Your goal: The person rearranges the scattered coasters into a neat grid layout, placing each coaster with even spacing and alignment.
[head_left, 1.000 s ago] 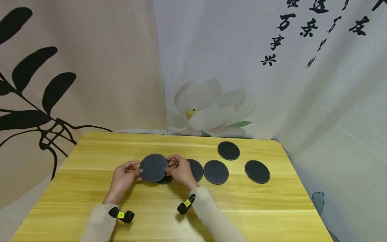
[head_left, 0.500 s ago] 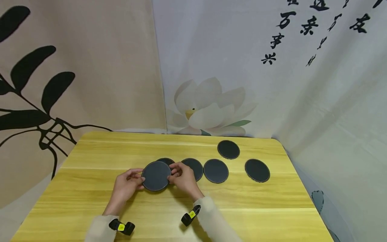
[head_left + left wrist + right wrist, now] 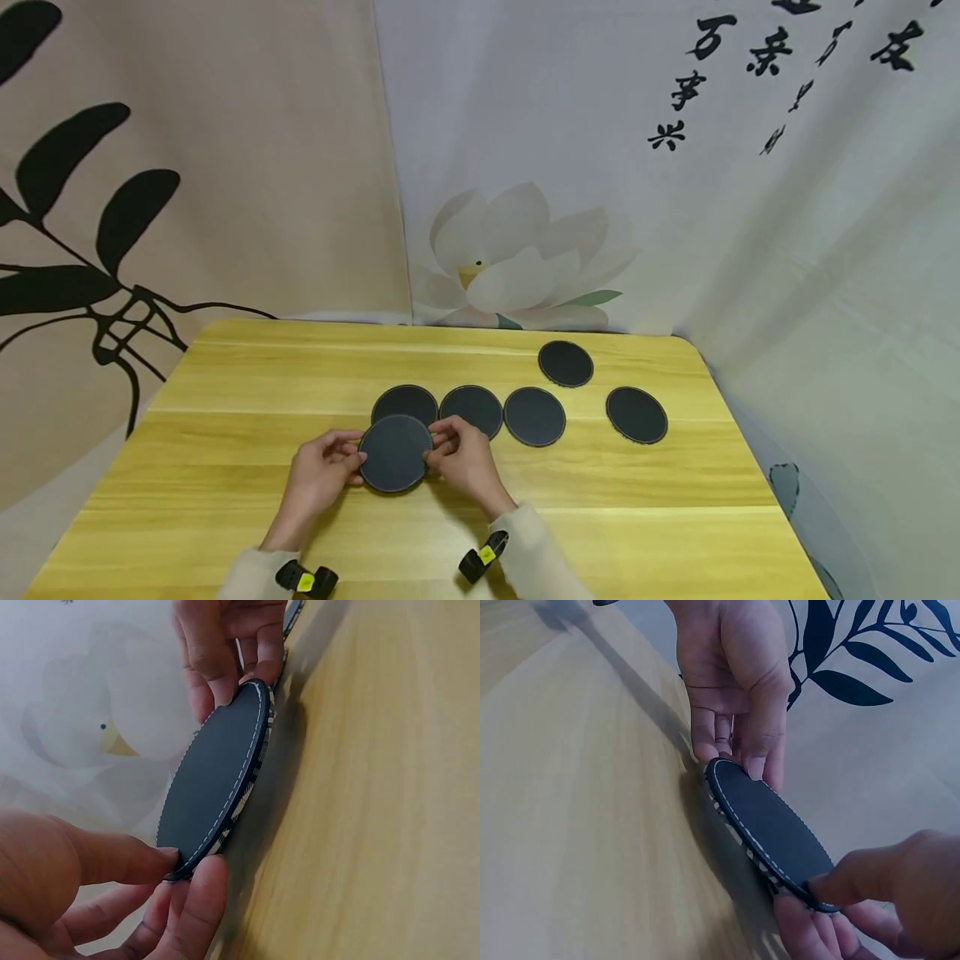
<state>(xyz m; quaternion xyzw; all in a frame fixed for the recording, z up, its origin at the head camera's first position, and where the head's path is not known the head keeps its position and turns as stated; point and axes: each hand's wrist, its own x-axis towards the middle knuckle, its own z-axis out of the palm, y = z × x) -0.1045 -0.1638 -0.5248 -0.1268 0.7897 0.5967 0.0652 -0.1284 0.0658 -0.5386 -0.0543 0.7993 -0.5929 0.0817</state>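
Note:
A round black coaster (image 3: 394, 455) with pale stitching round its rim is held up between both hands. My left hand (image 3: 323, 471) pinches its left edge, thumb on the dark face and fingers beneath. On the opposite edge, my right hand (image 3: 468, 463) pinches it the same way. The left wrist view shows the coaster (image 3: 217, 772) tilted above the wood, its underside edge patterned in black and white. In the right wrist view its shadow falls on the table below the coaster (image 3: 769, 825). Just behind it in the head view, another black coaster (image 3: 405, 400) lies partly covered.
Two more coasters, a middle one (image 3: 471, 408) and a right one (image 3: 535, 417), continue the row on the wooden table (image 3: 637, 533). Farther right lie a back coaster (image 3: 566, 364) and a side coaster (image 3: 637, 415). A printed curtain (image 3: 300, 208) hangs behind the table.
Both hands have drawn the held coaster toward the near edge and slightly right. More of the coaster behind it now shows. The view has tilted slightly downward.

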